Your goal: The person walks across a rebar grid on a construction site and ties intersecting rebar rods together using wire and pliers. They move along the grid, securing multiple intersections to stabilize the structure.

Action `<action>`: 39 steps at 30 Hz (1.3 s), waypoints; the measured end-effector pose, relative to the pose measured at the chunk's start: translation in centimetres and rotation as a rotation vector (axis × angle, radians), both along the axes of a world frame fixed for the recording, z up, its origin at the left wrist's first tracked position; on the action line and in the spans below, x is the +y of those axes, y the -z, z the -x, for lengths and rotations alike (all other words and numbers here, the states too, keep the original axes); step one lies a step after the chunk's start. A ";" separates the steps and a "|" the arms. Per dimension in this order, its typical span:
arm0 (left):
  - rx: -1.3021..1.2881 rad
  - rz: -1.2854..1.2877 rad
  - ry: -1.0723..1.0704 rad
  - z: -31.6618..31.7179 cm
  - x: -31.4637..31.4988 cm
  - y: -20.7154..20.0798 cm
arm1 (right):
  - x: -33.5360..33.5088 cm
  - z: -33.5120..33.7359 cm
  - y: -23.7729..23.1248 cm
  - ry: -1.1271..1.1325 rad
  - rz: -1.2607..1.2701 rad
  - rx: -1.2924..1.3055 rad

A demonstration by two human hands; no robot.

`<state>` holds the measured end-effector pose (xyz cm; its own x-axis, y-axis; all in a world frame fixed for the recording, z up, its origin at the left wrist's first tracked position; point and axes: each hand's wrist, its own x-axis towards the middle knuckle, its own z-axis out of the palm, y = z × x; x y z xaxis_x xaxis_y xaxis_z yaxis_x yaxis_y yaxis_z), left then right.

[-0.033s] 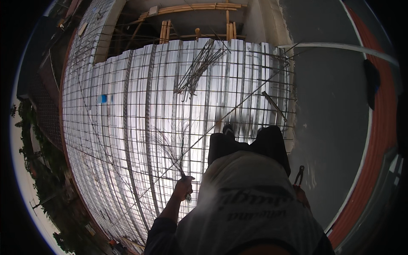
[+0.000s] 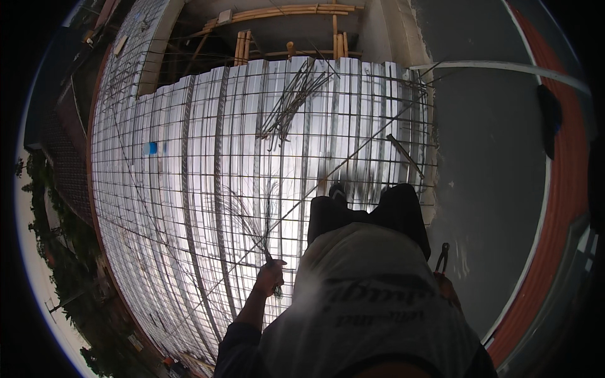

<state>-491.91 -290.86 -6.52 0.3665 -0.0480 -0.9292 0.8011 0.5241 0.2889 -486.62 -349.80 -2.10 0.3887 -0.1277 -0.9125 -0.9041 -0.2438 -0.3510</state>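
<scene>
My left hand (image 2: 270,279) is closed around a bundle of thin tie wires (image 2: 267,242). Their loose ends fan out away from me above the steel mesh (image 2: 246,151), and short ends stick out below the fist. At my right side, my right hand (image 2: 445,287) grips a pair of pincers (image 2: 443,257) with the jaws pointing away from me. My shirt hides part of that hand. Under the mesh lies shiny ribbed metal decking (image 2: 283,170). One of my feet (image 2: 338,191) shows on it.
Several bent steel bars (image 2: 295,104) lie in a pile on the mesh ahead. A long rod (image 2: 353,154) crosses it diagonally, with a short bar (image 2: 405,155) nearby. An opening with bamboo poles (image 2: 242,47) lies beyond the decking's far edge. A grey wall (image 2: 485,189) runs along the right.
</scene>
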 end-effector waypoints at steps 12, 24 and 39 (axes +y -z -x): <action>-0.139 -1.095 0.546 -0.2 -1.1 1.8 | -3.8 -5.2 8.7 -1.199 0.298 -0.570; -0.309 -1.184 0.799 -1.6 -8.8 6.9 | -2.6 -21.7 7.0 -0.681 0.351 -0.297; -0.086 -0.706 1.131 -13.4 -27.2 7.1 | -7.6 -32.6 9.8 -1.009 0.003 -0.152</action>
